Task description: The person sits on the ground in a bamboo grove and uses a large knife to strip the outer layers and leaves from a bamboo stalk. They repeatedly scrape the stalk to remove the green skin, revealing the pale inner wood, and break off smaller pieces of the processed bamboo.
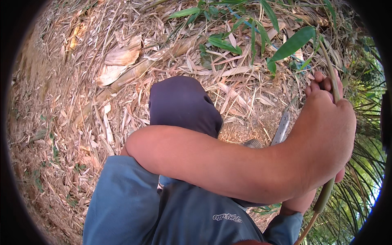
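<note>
My left arm reaches across my body to the right, and my left hand [332, 122] is closed around a thin green-brown bamboo stalk [335, 92]. Above the fist the stalk rises to a broad green leaf [295, 43]; below the wrist a thicker green length shows, then a thin brown one. My right forearm comes up beneath the left wrist. Of my right hand [339, 175] only a small part shows past the stalk, apparently wrapped around it; the left arm covers the rest. A silver metal blade [281, 126] stands left of my left wrist, its lower end hidden.
Dry leaf litter [57, 102] covers the ground, with a large pale sheath [120, 61] at the upper left. My dark-clad knee [179, 102] is in the middle. Green shoots [224, 43] grow at the top, and dense foliage [363, 163] lines the right side.
</note>
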Action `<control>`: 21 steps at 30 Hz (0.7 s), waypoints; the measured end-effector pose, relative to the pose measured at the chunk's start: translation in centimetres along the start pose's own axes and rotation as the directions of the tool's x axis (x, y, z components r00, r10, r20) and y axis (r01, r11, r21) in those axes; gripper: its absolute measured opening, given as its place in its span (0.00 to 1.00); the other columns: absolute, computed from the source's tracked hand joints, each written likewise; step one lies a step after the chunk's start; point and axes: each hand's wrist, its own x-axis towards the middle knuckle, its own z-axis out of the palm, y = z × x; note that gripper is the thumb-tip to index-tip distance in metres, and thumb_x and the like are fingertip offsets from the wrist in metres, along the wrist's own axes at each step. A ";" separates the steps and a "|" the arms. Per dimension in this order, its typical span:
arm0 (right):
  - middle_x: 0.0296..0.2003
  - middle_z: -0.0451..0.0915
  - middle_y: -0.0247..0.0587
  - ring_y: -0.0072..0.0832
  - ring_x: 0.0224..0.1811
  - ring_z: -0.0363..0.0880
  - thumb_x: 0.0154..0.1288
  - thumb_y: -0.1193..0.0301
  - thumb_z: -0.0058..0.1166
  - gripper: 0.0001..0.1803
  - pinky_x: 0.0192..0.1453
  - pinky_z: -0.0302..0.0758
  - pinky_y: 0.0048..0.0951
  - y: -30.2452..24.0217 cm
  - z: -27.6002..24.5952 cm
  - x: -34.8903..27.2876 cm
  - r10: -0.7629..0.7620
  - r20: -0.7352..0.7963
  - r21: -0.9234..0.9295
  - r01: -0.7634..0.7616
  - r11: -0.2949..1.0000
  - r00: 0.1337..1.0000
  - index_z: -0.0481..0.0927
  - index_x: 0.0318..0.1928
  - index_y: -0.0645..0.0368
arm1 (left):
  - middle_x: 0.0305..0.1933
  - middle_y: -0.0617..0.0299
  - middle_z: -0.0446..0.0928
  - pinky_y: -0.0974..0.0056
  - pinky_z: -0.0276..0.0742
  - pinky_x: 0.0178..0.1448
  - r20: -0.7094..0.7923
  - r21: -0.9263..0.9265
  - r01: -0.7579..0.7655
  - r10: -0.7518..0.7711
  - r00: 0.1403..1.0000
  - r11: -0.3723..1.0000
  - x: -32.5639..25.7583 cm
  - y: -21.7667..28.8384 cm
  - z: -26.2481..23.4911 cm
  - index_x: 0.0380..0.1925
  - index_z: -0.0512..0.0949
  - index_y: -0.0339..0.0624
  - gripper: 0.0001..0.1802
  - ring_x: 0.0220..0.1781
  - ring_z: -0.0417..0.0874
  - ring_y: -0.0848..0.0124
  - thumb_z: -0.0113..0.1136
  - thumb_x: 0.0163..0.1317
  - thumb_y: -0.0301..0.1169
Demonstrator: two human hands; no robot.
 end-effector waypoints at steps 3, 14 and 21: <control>0.42 0.81 0.44 0.27 0.38 0.79 0.80 0.59 0.39 0.20 0.42 0.78 0.28 0.5 -0.6 0.9 0.045 -0.018 -0.038 -0.046 0.998 0.999 0.75 0.55 0.62 | 0.43 0.34 0.79 0.63 0.84 0.43 -0.043 0.038 -0.004 0.006 0.999 0.999 -0.1 0.1 0.0 0.63 0.58 0.19 0.30 0.34 0.87 0.61 0.43 0.71 0.36; 0.43 0.81 0.49 0.32 0.40 0.77 0.75 0.62 0.46 0.19 0.44 0.75 0.29 -1.1 0.2 -1.7 -0.065 -0.021 0.053 0.066 0.996 0.998 0.77 0.54 0.65 | 0.24 0.52 0.78 0.54 0.76 0.44 0.115 0.705 -0.527 0.656 0.746 0.475 3.3 -0.7 -1.0 0.37 0.73 0.33 0.18 0.28 0.82 0.57 0.47 0.67 0.41; 0.46 0.80 0.49 0.34 0.45 0.76 0.72 0.65 0.49 0.18 0.50 0.73 0.30 -3.1 0.2 -1.6 -0.285 0.130 -0.081 0.297 0.951 0.950 0.76 0.55 0.64 | 0.44 0.58 0.76 0.50 0.72 0.58 0.701 0.185 -0.952 0.712 -0.045 -0.242 5.6 -2.7 -0.8 0.35 0.73 0.49 0.16 0.56 0.79 0.56 0.61 0.46 0.39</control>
